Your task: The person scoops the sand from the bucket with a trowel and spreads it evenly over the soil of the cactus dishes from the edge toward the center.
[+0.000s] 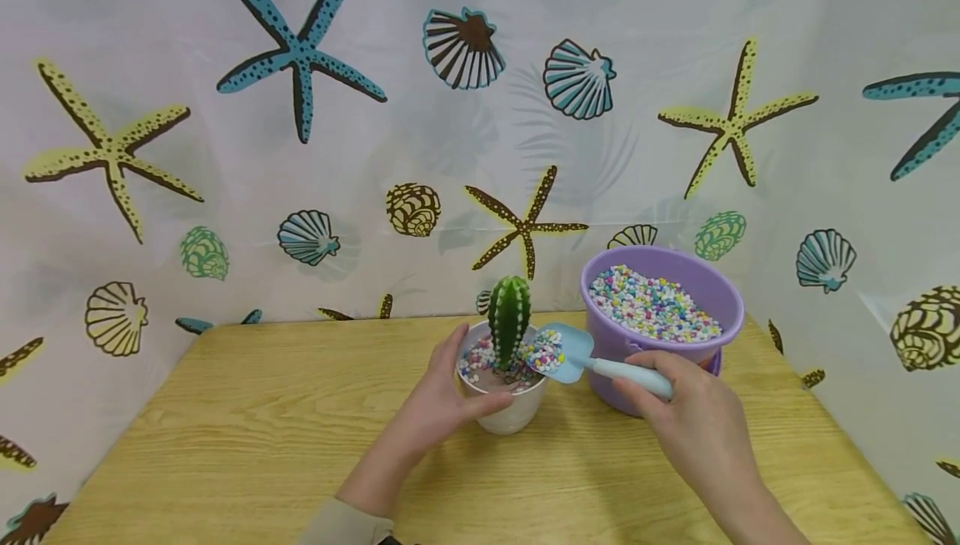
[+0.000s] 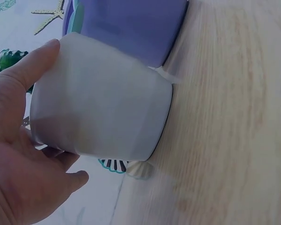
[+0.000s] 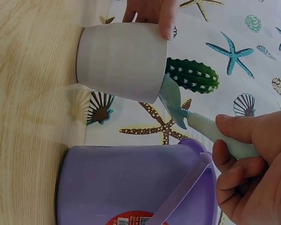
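A small green cactus (image 1: 509,322) stands upright in a white flower pot (image 1: 512,417) with colored pebbles around its base. My left hand (image 1: 438,396) grips the pot at its left side, the thumb along the front near the rim and fingers round the far side. In my right hand (image 1: 697,412) is the pale handle of a light blue toy shovel (image 1: 576,353). Its blade tilts over the pot's right rim, carrying a heap of small multicolored pebbles (image 1: 545,351) beside the cactus. The right wrist view shows thumb and curled fingers round the shovel handle (image 3: 215,131).
Right of the pot stands a purple bucket (image 1: 617,337), with many colored pebbles (image 1: 651,303) inside and its handle hanging down. Both containers stand on a wooden table (image 1: 300,428). A curtain (image 1: 465,137) printed with starfish and shells hangs behind and at the sides.
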`<state>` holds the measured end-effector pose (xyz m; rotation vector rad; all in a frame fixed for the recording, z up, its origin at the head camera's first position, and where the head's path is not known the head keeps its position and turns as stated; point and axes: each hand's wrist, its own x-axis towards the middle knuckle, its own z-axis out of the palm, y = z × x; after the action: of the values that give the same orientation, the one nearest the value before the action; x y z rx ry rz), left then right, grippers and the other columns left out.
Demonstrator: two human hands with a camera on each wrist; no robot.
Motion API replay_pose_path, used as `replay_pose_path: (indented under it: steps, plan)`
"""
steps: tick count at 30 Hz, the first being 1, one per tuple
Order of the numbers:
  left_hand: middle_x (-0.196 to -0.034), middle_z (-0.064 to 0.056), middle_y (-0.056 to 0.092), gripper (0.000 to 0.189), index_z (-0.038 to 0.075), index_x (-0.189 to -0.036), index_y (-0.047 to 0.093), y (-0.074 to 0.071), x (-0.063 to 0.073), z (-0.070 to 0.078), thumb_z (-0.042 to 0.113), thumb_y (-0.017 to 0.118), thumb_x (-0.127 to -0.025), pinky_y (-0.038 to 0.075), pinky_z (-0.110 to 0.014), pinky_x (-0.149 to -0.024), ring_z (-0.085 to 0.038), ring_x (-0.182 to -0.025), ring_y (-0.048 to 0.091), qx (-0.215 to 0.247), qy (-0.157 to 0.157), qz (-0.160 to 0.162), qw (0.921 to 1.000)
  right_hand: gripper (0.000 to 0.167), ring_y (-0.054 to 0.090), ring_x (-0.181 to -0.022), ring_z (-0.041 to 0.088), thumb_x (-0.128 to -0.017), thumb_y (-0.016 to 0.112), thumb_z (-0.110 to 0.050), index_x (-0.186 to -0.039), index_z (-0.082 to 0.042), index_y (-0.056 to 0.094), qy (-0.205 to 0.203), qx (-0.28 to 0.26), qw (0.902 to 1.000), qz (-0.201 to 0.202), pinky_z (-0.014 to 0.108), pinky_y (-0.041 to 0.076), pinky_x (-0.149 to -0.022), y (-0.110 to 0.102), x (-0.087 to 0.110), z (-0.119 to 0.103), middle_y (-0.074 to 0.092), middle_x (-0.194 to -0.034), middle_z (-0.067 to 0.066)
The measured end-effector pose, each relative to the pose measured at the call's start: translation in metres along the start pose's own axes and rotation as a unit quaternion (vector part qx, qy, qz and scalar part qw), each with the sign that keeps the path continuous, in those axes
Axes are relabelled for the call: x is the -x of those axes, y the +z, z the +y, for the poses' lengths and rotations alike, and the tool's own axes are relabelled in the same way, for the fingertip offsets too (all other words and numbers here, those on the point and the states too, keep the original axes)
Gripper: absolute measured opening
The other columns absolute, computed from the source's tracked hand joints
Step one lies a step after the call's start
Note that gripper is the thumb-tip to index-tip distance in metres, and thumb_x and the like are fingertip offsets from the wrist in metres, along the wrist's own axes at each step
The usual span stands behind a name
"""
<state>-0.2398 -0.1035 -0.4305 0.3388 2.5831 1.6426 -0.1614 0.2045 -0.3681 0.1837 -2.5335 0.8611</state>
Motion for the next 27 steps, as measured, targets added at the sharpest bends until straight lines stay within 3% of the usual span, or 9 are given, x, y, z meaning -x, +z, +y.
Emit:
replay_pose_path:
  steps: [10, 18, 23, 27]
  plan:
    - [-0.171, -0.028, 0.019, 0.133, 0.010, -0.177, 0.017, 0.014, 0.004, 0.005, 0.042, 0.102, -0.080, 0.037, -0.067, -0.123, -0.053, -0.152, 0.039, -0.012, -0.001, 0.058, 0.9983, 0.026, 0.068, -0.075, 0.015, -0.093, 0.093, -0.024, -0.115, -0.015, 0.082, -0.041, 0.031, 0.9978, 0.041, 0.044, 0.058, -0.067, 0.006, 0.004, -0.003, 0.080, -0.098, 0.000]
    - [-0.180, -0.022, 0.007, 0.132, 0.013, -0.178, 0.014, 0.008, 0.004, 0.002, 0.041, 0.101, -0.082, 0.029, -0.071, -0.125, -0.055, -0.160, 0.025, -0.011, -0.006, 0.032, 0.9994, 0.028, 0.071, -0.078, 0.016, -0.091, 0.095, -0.023, -0.115, -0.014, 0.082, -0.068, 0.047, 0.9950, 0.056, 0.046, 0.059, -0.067, 0.012, 0.006, -0.005, 0.079, -0.100, 0.001]
    - [-0.180, -0.022, 0.015, 0.129, 0.011, -0.178, 0.016, 0.004, 0.004, 0.003, 0.038, 0.100, -0.084, 0.026, -0.070, -0.127, -0.052, -0.161, 0.024, 0.002, -0.009, 0.014, 0.9999, 0.029, 0.072, -0.080, 0.019, -0.091, 0.094, -0.025, -0.115, -0.013, 0.083, -0.068, 0.050, 0.9948, 0.056, 0.048, 0.059, -0.067, 0.012, 0.006, -0.004, 0.080, -0.102, 0.002]
    - [-0.177, -0.023, 0.019, 0.131, 0.010, -0.177, 0.018, 0.009, 0.003, 0.004, 0.038, 0.102, -0.081, 0.028, -0.067, -0.127, -0.051, -0.158, 0.030, 0.003, -0.004, 0.032, 0.9995, 0.029, 0.072, -0.079, 0.019, -0.091, 0.094, -0.025, -0.115, -0.014, 0.083, -0.071, 0.053, 0.9942, 0.061, 0.047, 0.058, -0.065, 0.012, 0.006, -0.003, 0.080, -0.102, 0.002]
